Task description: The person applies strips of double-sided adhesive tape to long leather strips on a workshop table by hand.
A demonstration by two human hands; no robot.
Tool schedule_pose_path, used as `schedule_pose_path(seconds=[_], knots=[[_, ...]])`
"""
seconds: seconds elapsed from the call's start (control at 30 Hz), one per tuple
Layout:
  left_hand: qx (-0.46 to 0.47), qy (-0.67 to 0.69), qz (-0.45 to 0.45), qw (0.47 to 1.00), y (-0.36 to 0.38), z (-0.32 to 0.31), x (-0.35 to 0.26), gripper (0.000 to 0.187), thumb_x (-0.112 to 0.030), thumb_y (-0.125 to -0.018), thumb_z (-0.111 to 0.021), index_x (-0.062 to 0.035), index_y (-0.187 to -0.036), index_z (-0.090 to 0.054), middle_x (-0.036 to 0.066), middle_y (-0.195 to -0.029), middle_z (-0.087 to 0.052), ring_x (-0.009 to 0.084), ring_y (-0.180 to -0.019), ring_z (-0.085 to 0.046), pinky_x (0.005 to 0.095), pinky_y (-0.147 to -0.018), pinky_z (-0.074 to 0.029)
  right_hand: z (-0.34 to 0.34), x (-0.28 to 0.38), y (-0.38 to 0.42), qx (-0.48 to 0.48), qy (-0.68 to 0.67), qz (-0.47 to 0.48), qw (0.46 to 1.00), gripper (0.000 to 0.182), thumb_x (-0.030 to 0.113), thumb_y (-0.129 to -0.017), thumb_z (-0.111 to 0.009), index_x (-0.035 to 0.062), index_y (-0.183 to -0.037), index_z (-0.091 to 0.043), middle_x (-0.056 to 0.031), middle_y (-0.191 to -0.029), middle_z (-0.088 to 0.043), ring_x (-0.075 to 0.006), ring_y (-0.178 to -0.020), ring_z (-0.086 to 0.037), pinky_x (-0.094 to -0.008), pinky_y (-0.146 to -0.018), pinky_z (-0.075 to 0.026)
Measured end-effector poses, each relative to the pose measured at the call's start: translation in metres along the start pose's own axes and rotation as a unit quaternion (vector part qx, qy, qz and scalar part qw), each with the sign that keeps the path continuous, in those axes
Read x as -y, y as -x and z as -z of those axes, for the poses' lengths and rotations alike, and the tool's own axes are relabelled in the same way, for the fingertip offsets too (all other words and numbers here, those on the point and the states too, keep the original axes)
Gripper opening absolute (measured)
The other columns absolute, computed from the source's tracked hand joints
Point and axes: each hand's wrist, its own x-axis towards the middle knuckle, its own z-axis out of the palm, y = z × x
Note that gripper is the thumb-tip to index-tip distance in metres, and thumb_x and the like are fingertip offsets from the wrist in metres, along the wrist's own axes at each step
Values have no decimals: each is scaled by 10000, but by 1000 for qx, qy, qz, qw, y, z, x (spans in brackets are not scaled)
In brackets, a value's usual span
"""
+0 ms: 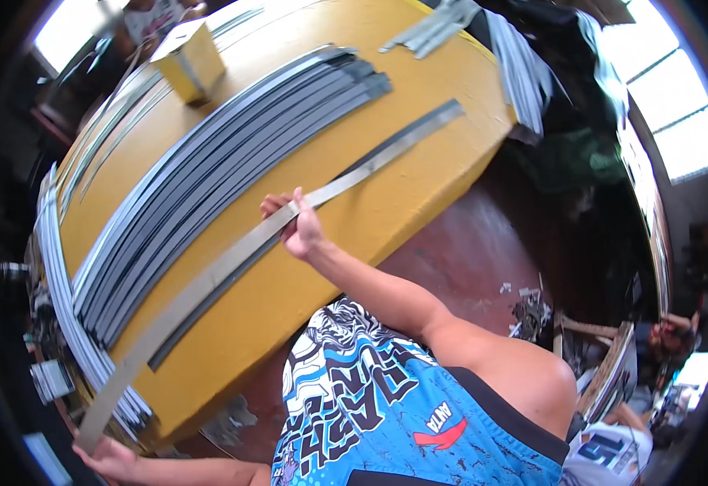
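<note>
Pale strip [228, 257], one, long, flat and narrow: held slantwise over the yellow table [435, 178], its near end out past the table's left edge, its far end toward the right side of the top.

Right hand [299, 227], one, bare: closed on the pale strip partway along, thumb on the upper side. Left hand [109, 459], one, bare: low in my view, fingers clamped on the strip's near end. From my remote seat I saw the two hands well apart, joined only by the strip.

Dark strip [200, 316], one: lay on the table under the pale strip, partly covered by it.

Grey strips [232, 174], a broad bundle: lay side by side on the table beyond the pale strip, curved in my wide lens.

Light strips [64, 275], several: ran along the table's left edge. Hanging strips [524, 77], a bunch: draped over the far right corner, with silvery pieces [435, 31] just beside them on the top.

Yellow box [188, 63], one: stood on the table behind the grey bundle.

Blue patterned shirt [378, 405], one: worn by the person carrying my camera.

Others: I noted a person in a white numbered shirt [610, 455] at lower right, and scraps [532, 314] on the reddish floor [459, 251].
</note>
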Motion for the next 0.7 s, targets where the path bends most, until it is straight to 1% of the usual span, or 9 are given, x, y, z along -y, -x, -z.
schedule_pose_path(seconds=[0.1, 0.2, 0.27, 0.37, 0.4, 0.47, 0.57, 0.67, 0.7], knots=[[28, 8, 42, 999, -73, 74, 27, 452, -316, -986, -485, 74, -1201, -560, 167, -1237, -595, 271, -1191, -538, 413, -1107, -349, 3, 95, -30, -46, -13, 145, 988, 375, 406, -1044, -341, 74, -1035, -515, -165, -1046, -678, -296, -902, -671, -396, -817, -570], [-18, -18, 77, 997, -93, 113, 66, 467, -314, -982, -432, 72, -1204, -570, 169, -1222, -615, 283, -1175, -561, 416, -1087, -385, 27, 218, -72, -49, -28, 239, 969, 296, 333, -1047, -345, 65, -1060, -471, -176, -966, -685, -276, -751, -664, -383, -707, -585], [-113, -126, 86, 982, -46, 87, 80, 510, -327, -971, -357, 60, -1211, -587, 171, -1214, -635, 293, -1154, -590, 415, -1042, -439, 49, 301, -95, -30, 5, 252, 967, 313, 325, -1038, -351, 41, -1048, -483, -182, -963, -682, -273, -721, -650, -372, -680, -577], [-133, -178, 132, 966, -40, 115, 115, 537, -376, -990, -345, 58, -1193, -586, 155, -1219, -632, 276, -1158, -587, 412, -1028, -452, 75, 395, -109, -49, 50, 297, 952, 365, 322, -1039, -353, 5, -1004, -532, -158, -884, -670, -268, -714, -640, -374, -648, -560], [-155, -208, 150, 954, -21, 106, 118, 540, -377, -998, -338, 59, -1205, -579, 160, -1223, -629, 281, -1162, -585, 411, -1037, -448, 82, 416, -111, -58, 87, 331, 938, 396, 316, -1049, -352, -6, -1002, -576, -147, -854, -669, -267, -734, -643, -376, -657, -555], [-164, -199, 176, 950, -18, 128, 135, 542, -384, -1025, -313, 55, -1228, -559, 153, -1239, -628, 278, -1187, -577, 398, -1067, -428, 64, 424, -79, -79, 96, 371, 920, 266, 273, -1040, -351, 42, -1013, -480, -156, -817, -619, -282, -691, -639, -404, -589, -560], [-147, -244, 210, 935, -31, 170, 159, 550, -412, -1035, -309, 33, -1180, -597, 142, -1154, -673, 262, -1097, -632, 373, -984, -493, 62, 435, -53, -177, 119, 419, 882, 195, 201, -1027, -401, 20, -1027, -476, -182, -806, -621, -316, -684, -660, -427, -574, -584], [-163, -280, 241, 915, -24, 178, 189, 544, -430, -1036, -337, 20, -1160, -615, 151, -1129, -680, 258, -1046, -653, 351, -912, -534, 110, 451, -65, -238, 160, 324, 901, 214, 219, -1012, -463, 7, -1014, -491, -177, -790, -634, -295, -669, -664, -397, -561, -565], [-178, -239, 290, 909, -17, 183, 201, 559, -471, -1016, -381, 16, -1203, -581, 164, -1142, -665, 277, -1033, -653, 364, -873, -548, 124, 446, -63, -293, 329, 336, 832, 256, 201, -972, -557, -53, -986, -530, -208, -895, -633, -315, -752, -670, -403, -645, -574]])
